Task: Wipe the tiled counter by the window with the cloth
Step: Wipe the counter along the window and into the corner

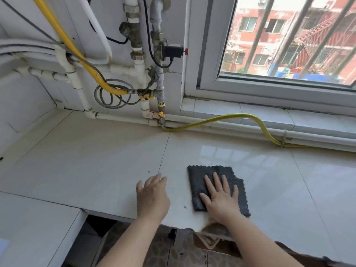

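A dark grey folded cloth lies flat on the pale tiled counter near its front edge, below the window. My right hand presses flat on the cloth, fingers spread, covering its lower right part. My left hand rests palm down on the bare tile just left of the cloth, fingers together, holding nothing. The tile to the right of the cloth shines with the window's reflection.
White and metal pipes with valves run down the back wall. A yellow hose snakes along the window sill. A lower white surface sits at the front left, with a gap in the counter's front edge beside it. Small dark specks dot the tile.
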Action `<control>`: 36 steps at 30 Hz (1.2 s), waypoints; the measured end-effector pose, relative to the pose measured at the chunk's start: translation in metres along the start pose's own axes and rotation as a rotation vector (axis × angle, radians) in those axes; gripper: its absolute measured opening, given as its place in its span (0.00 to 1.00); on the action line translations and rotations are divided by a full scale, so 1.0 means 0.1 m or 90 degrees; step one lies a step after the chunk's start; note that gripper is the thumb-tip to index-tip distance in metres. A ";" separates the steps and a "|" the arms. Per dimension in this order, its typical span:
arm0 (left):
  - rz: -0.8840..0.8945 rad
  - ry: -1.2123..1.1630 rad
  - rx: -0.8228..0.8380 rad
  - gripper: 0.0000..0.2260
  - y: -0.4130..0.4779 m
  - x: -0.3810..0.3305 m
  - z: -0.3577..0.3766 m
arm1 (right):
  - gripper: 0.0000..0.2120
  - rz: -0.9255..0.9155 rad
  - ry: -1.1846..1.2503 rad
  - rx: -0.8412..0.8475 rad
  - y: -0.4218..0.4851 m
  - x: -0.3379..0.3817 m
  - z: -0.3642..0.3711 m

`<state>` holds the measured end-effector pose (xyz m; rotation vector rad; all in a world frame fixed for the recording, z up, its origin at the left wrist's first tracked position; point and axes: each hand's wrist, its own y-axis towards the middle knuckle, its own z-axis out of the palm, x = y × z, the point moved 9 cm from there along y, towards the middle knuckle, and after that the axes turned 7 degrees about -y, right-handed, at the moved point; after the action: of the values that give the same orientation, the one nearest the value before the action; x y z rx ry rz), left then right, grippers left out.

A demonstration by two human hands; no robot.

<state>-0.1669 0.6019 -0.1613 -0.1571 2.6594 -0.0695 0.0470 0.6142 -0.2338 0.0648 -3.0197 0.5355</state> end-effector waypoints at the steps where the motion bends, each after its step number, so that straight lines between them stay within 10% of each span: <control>1: -0.002 0.000 -0.001 0.23 0.06 0.05 -0.02 | 0.30 0.070 0.016 0.002 0.07 -0.26 -0.04; 8: -0.059 0.007 -0.022 0.20 0.37 0.72 -0.30 | 0.31 0.279 0.083 0.008 0.53 -0.24 -0.20; 17: -0.095 0.006 -0.050 0.20 0.72 1.01 -0.52 | 0.32 -0.319 -0.084 -0.032 0.48 2.36 -0.05; 20: -0.058 0.007 -0.053 0.20 0.81 0.90 -0.49 | 0.32 -0.373 -0.082 -0.034 0.46 2.04 -0.10; 27: 0.009 0.006 -0.002 0.21 0.85 0.51 -0.19 | 0.30 0.136 0.011 -0.005 0.72 0.26 -0.26; 36: 0.131 -0.003 0.059 0.22 0.57 -0.82 0.40 | 0.31 -0.022 -0.016 -0.033 0.11 -0.15 0.00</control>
<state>-0.0819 0.6676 -0.1634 0.1462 2.6456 -0.1253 0.0618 0.6248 -0.2382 0.1211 -3.0484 0.4557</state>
